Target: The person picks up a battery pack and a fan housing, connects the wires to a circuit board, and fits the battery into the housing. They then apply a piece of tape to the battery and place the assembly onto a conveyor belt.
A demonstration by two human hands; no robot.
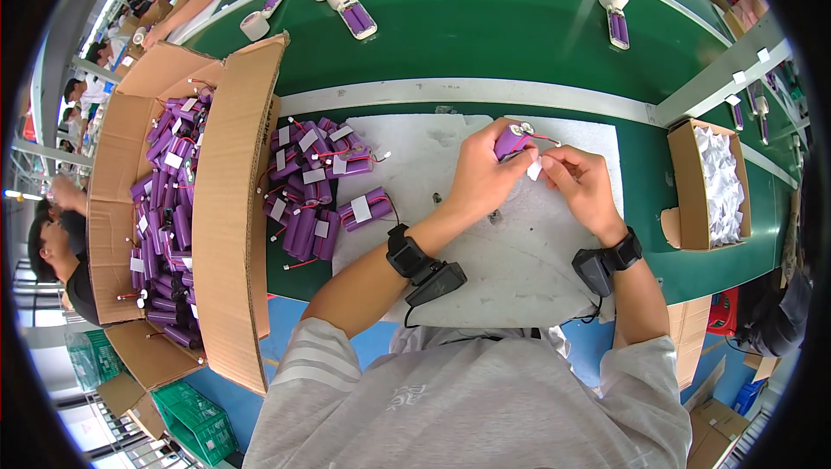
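My left hand [485, 173] is closed around a purple battery pack [511, 142], its silvery cell ends facing up and away. A red lead runs from the pack toward the right, over my right fingers. Beside the pack, my right hand [583, 187] pinches a small white paper piece [535, 169], which hangs between the two hands close to my left thumb. Both hands are above a whitish foam mat [467, 274]. To the left of the mat lies a pile of purple battery packs [303, 179], several with white labels and red leads.
An open cardboard box [229, 218] full of purple packs stands at the left. At the right, a smaller box [688, 192] holds white paper pieces. White handheld devices [353, 12] ride on the green belt [485, 23] beyond a pale rail [398, 90]. Other people work at the far left.
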